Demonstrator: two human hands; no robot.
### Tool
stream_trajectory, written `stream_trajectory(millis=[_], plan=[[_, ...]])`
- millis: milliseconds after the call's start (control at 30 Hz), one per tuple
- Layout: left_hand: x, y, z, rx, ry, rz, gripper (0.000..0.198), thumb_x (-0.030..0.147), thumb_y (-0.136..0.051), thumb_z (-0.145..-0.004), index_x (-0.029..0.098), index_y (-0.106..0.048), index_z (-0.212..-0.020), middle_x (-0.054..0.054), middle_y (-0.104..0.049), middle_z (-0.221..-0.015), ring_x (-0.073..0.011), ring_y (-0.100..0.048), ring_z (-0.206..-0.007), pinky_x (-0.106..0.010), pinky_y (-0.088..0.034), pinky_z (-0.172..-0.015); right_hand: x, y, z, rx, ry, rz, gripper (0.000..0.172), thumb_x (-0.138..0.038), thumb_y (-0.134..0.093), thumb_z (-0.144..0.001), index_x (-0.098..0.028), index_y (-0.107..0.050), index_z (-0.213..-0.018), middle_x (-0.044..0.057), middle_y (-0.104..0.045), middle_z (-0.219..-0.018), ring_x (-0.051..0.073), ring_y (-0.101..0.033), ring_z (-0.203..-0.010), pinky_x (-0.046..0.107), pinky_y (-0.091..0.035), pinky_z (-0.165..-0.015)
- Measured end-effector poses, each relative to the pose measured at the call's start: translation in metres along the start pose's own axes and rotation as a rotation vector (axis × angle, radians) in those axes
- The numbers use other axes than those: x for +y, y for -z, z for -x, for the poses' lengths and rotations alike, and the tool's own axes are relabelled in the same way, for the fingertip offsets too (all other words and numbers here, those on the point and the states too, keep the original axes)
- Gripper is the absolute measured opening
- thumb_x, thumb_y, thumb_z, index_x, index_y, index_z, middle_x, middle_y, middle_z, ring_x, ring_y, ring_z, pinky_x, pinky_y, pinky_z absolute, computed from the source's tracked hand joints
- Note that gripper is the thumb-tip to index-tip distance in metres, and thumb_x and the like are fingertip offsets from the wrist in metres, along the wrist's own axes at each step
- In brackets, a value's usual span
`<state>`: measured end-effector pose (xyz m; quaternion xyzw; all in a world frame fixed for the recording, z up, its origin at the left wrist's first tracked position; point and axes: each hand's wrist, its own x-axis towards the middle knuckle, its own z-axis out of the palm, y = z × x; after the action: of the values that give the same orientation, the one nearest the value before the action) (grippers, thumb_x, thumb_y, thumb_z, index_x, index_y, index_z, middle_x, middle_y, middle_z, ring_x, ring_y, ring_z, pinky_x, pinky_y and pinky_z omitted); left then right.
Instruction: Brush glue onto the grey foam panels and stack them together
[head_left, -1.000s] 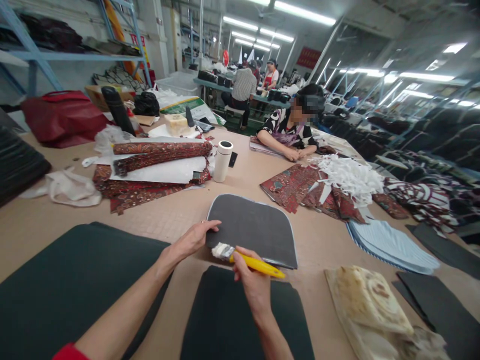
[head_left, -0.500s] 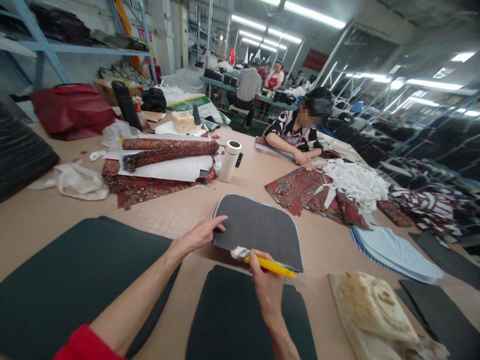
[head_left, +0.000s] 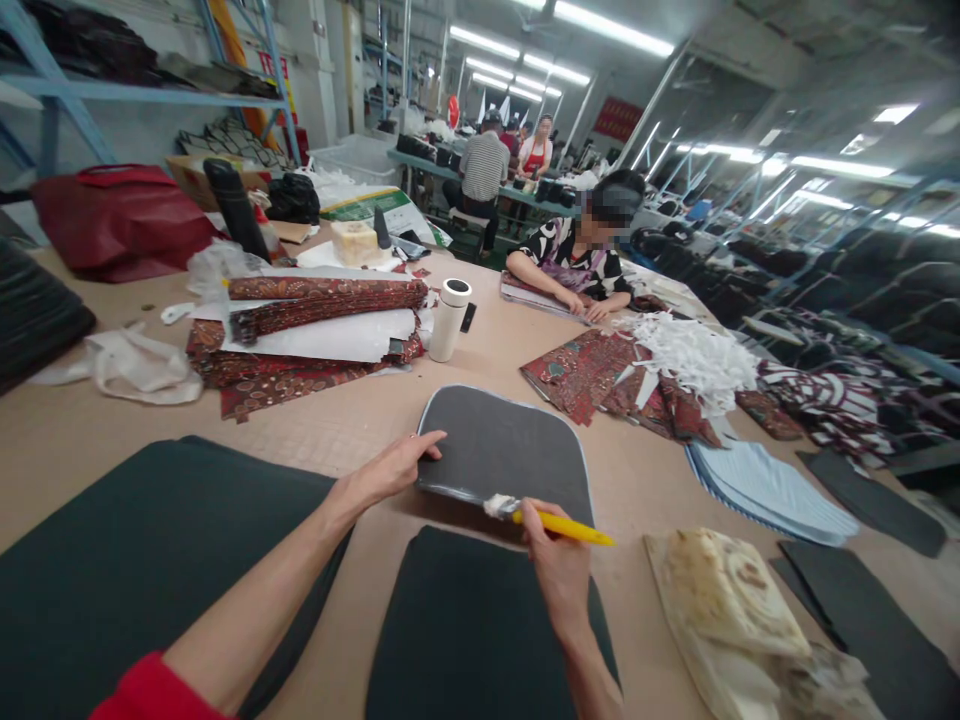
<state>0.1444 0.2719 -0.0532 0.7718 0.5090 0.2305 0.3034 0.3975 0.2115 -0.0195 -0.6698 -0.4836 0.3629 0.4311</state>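
A dark grey rounded panel (head_left: 510, 450) with a pale edge lies on the brown table (head_left: 375, 410). My left hand (head_left: 390, 468) rests flat on the panel's near left corner, fingers stretched out. My right hand (head_left: 559, 570) is closed round a yellow-handled brush (head_left: 551, 520). The brush's white bristles touch the panel's near edge. A second dark panel (head_left: 472, 630) lies just in front of me, under my right wrist.
A large dark sheet (head_left: 150, 560) covers the near left. A glue-crusted pad (head_left: 735, 610) sits at the right, striped pieces (head_left: 765, 480) beyond it. Red patterned fabric (head_left: 315, 320), a white cylinder (head_left: 448, 320) and white strips (head_left: 690, 350) lie farther off. A person (head_left: 577, 265) works across the table.
My right hand has drawn the brush to the right along the panel's near edge. My left hand has stayed on the panel's corner.
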Motion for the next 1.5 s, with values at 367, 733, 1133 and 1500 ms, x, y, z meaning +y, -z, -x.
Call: stream_trajectory(millis=[367, 733, 1133, 1500], plan=[[0.001, -0.007, 0.001, 0.027, 0.009, -0.073, 0.064, 0.0, -0.031, -0.07, 0.02, -0.041, -0.13, -0.006, -0.063, -0.11, -0.016, -0.057, -0.103, -0.036, -0.044, -0.095, 0.007, 0.003, -0.009, -0.073, -0.058, -0.133, 0.046, -0.061, -0.062, -0.067, -0.016, -0.065, -0.073, -0.003, -0.05, -0.045, 0.011, -0.042, -0.037, 0.023, -0.034, -0.036], [0.041, -0.011, 0.004, 0.003, 0.019, -0.227, 0.066, 0.016, -0.063, -0.067, 0.018, -0.041, -0.13, -0.012, -0.052, -0.121, -0.0269, -0.047, -0.112, -0.042, -0.04, -0.098, 0.001, 0.002, -0.015, -0.194, -0.045, -0.144, 0.037, -0.053, -0.061, -0.071, -0.016, -0.064, -0.074, -0.003, -0.051, -0.048, 0.011, -0.044, -0.042, 0.023, -0.036, -0.042], [0.044, -0.012, -0.001, -0.016, 0.009, -0.324, 0.054, 0.017, -0.057, -0.076, 0.019, -0.041, -0.127, -0.011, -0.054, -0.116, -0.026, -0.05, -0.108, -0.041, -0.042, -0.094, 0.032, 0.119, -0.045, 0.036, 0.012, -0.06, 0.049, -0.057, -0.054, -0.078, -0.016, -0.061, -0.104, 0.0, -0.062, -0.064, 0.013, -0.054, -0.049, 0.028, -0.047, -0.055], [0.034, 0.008, -0.019, 0.108, 0.08, -0.164, 0.014, 0.016, -0.043, -0.074, 0.02, -0.048, -0.086, -0.004, -0.06, -0.095, -0.0186, -0.057, -0.088, -0.032, -0.045, -0.08, 0.108, 0.13, -0.121, -0.172, 0.676, 0.471, 0.038, -0.023, -0.051, -0.081, -0.023, -0.055, -0.118, 0.01, -0.055, -0.129, 0.027, -0.054, -0.113, 0.046, -0.043, -0.092]])
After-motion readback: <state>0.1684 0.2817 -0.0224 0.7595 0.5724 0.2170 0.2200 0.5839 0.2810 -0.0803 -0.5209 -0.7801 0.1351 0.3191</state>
